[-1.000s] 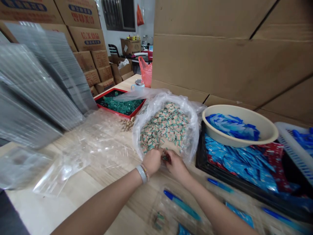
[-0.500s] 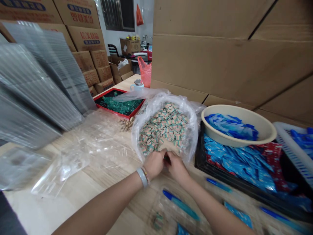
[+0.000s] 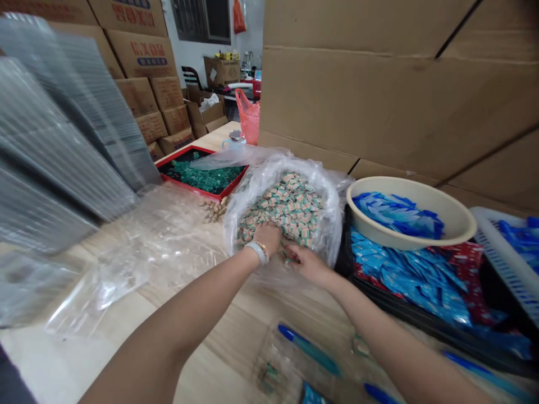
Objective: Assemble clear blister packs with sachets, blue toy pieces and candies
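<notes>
A clear plastic bag (image 3: 324, 191) lies open on the wooden table, full of small wrapped candies (image 3: 290, 205) in green, orange and white. My left hand (image 3: 267, 235) reaches into the bag's near edge with fingers curled down among the candies. My right hand (image 3: 305, 259) sits just beside it at the bag's mouth, fingers bent around a few candies. A pale band and a bead bracelet circle my left wrist.
A cream bowl (image 3: 458, 216) of blue sachets rests on a black tray (image 3: 370, 294) of blue and red packets. A red tray (image 3: 191, 189) of green candies stands behind. Clear bags (image 3: 126, 264), blue pens (image 3: 309, 349), stacked plastic sheets (image 3: 54, 140) and cardboard boxes (image 3: 379, 95) surround the table.
Both hands have moved forward from the bag's near rim into the candy pile. The view has shifted slightly down and closer.
</notes>
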Motion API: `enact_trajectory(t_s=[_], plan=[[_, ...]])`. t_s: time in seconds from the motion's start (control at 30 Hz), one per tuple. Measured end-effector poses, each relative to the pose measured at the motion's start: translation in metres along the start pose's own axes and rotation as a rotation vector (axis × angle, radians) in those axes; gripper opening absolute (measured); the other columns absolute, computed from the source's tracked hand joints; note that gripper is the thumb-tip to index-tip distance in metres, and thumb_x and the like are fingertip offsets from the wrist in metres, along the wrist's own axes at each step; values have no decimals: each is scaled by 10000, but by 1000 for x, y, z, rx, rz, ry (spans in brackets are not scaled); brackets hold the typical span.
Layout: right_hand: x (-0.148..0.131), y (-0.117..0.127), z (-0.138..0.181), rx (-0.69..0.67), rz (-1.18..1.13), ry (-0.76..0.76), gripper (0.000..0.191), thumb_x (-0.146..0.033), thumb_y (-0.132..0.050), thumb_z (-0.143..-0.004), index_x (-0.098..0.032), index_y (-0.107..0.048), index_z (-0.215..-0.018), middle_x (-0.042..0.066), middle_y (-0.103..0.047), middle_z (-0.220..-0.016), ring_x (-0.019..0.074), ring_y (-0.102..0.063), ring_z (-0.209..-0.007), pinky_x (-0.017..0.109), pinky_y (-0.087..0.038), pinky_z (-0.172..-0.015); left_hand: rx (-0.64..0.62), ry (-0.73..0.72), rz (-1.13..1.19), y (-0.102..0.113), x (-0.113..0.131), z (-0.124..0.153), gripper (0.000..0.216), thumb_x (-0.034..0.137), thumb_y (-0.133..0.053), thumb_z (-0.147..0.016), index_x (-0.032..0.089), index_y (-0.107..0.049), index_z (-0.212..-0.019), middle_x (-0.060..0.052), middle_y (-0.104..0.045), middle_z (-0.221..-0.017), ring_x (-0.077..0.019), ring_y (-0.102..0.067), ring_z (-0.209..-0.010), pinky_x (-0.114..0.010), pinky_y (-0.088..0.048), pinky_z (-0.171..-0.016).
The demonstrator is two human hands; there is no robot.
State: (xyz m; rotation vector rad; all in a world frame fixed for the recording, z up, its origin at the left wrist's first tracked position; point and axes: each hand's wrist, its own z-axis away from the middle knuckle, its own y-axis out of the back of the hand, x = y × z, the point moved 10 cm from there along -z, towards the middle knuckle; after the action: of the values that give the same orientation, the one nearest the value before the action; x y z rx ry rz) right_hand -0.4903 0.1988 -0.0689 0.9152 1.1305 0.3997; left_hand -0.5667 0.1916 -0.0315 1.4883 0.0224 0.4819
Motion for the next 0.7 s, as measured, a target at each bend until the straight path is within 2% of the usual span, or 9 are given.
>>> enact_trajectory(t_s=[0.13,0.27,0.4,0.5,0.6,0.7], plan=[[-14,-4,-10,-159,79,75,231,-66,-512,-670,-138,-610,-866,51,-593,-799,154,-514,-738,242,-369,-673,-53,-14,105,10,-16,7,192,190,-523,-699,124,-616,-853,-42,-631,-786,-133,-556,-709,-207,-408,-620],[-16,1,-11,-128,153,66,149,-100,-543,-674,-126,-608,-806,84,-567,-876,167,-504,-799,244,-358,-703,-127,37,328,3,-34,38,270,207,-584,-644,130,-612,-901,1,-602,-672,-104,-512,-583,-182,-360,-517],[-14,0,-3,-76,189,49,165,-77,-526,-649,-136,-573,-795,55,-563,-806,145,-495,-739,223,-344,-653,2,180,414,-4,-52,73,273,180,-518,-694,131,-608,-947,-21,-616,-685,-125,-536,-625,-202,-380,-567],[-16,-4,4,-70,235,37,220,-60,-500,-647,-144,-564,-840,44,-574,-791,147,-496,-750,236,-338,-691,53,244,324,-5,-54,92,276,154,-474,-729,155,-608,-970,-52,-639,-803,-146,-567,-736,-231,-405,-665],[-25,-5,10,-53,270,39,193,-68,-475,-681,-144,-581,-824,65,-571,-846,160,-494,-823,248,-330,-750,27,220,103,-5,-44,102,256,171,-431,-776,193,-628,-939,-73,-631,-860,-182,-563,-832,-288,-393,-752],[-36,-5,16,-49,261,57,204,-73,-454,-710,-155,-591,-836,67,-550,-888,157,-490,-862,234,-332,-747,1,223,-82,-6,-37,109,257,168,-386,-808,163,-620,-915,-104,-595,-897,-207,-543,-878,-327,-382,-772]])
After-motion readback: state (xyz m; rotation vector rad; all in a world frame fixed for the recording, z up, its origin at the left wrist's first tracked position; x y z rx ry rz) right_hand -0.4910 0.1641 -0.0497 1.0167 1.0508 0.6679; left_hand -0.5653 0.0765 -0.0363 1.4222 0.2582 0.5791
